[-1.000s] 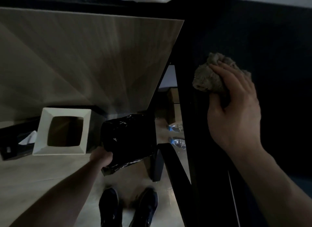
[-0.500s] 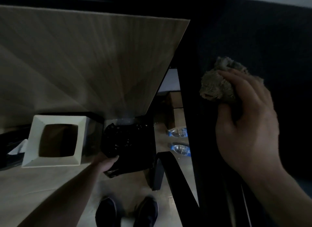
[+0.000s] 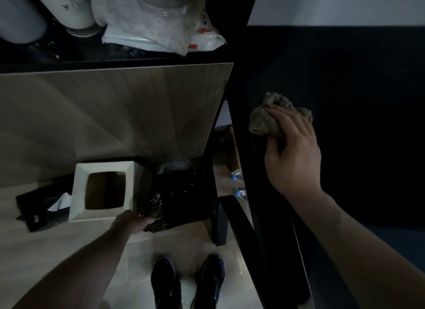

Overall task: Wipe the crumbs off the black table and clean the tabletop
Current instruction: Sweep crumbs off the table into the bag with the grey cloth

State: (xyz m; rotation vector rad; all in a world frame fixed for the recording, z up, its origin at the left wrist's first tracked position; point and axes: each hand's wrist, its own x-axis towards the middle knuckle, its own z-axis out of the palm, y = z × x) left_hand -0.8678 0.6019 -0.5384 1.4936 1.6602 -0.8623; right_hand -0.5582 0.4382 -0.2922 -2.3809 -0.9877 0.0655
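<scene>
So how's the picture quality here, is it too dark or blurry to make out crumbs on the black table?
Head view: very dim overall, and the black table reads as near-solid black, so no crumbs can be made out. The right hand and its rag are lit and fairly sharp. The left hand on the black bin bag is softer. Straight edges bow from the wide lens.

The crumpled grey-brown cloth is half hidden under the right hand; crumbs are too dim to see.

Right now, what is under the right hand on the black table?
A crumpled grey-brown cloth lies under the right hand, pressed on the black table. Any crumbs beneath it are covered.
</scene>
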